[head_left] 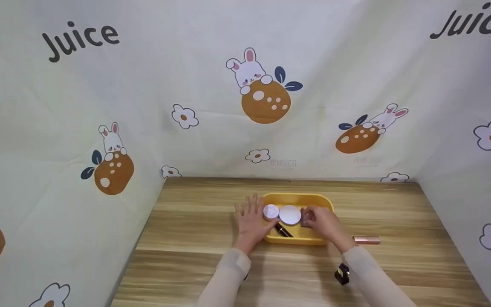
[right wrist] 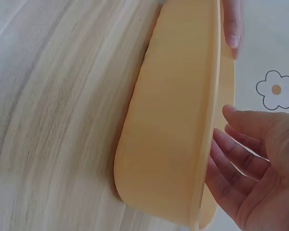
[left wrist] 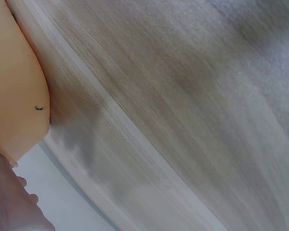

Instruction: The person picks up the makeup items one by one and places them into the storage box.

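A yellow tray (head_left: pixel 296 242) sits on the table. My left hand (head_left: pixel 252 221) lies over its left edge with fingers spread and the thumb over the inside. My right hand (head_left: pixel 323 221) reaches over the right side and pinches a small dark reddish-brown flat item (head_left: pixel 303 218), mostly covered by the fingers. Left of that item are a round white case (head_left: pixel 290 215) and a smaller round container with a pale, marbled lid (head_left: pixel 271 212). A black tube with a gold band (head_left: pixel 283 230) lies slanted below them. In the right wrist view, the tray wall (right wrist: pixel 168 115) hides the fingertips.
A shiny pink stick-shaped item (head_left: pixel 367 240) lies right of the tray, near the right wrist. A small black bottle-like item (head_left: pixel 342 274) is beside the right sleeve. Something dark shows partly behind the left sleeve. Printed cloth walls (head_left: pixel 211 149) surround the wooden table (head_left: pixel 194 213).
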Demonstrator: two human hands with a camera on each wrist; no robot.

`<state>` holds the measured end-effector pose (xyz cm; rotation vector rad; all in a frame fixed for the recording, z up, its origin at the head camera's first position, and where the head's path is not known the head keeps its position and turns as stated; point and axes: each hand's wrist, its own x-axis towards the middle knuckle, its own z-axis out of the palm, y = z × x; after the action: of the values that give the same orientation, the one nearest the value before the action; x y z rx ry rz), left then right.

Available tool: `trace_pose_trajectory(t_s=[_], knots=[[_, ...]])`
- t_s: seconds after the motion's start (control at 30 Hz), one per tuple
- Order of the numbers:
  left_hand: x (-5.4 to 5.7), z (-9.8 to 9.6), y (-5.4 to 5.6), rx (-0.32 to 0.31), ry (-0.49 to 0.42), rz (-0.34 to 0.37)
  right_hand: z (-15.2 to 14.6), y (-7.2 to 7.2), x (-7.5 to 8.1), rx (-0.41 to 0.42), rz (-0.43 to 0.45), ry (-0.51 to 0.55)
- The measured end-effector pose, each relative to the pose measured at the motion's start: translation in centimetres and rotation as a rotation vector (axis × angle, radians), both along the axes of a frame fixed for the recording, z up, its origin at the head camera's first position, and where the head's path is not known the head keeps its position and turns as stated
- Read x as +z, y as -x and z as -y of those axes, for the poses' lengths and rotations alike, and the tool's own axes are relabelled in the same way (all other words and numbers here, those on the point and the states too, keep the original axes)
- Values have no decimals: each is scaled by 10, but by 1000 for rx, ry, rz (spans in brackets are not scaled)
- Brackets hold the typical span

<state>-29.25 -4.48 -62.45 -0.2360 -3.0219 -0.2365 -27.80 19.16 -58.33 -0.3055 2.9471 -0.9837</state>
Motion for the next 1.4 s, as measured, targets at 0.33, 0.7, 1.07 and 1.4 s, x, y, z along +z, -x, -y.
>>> trace_pose_trajectory(t_s=[0.33,0.7,1.07,1.4], knots=[[-1,0,1,-6,-12,-18,-18,0,9,-36,12,-23],[1,0,1,-1,-19,16,-44,-2,16,-73,21,16],[-1,0,1,-2,8,-14,-70,-9,17,-118,7,28],[-1,1,1,2,-1,4,-91,-16,11,-126,-25,-16]])
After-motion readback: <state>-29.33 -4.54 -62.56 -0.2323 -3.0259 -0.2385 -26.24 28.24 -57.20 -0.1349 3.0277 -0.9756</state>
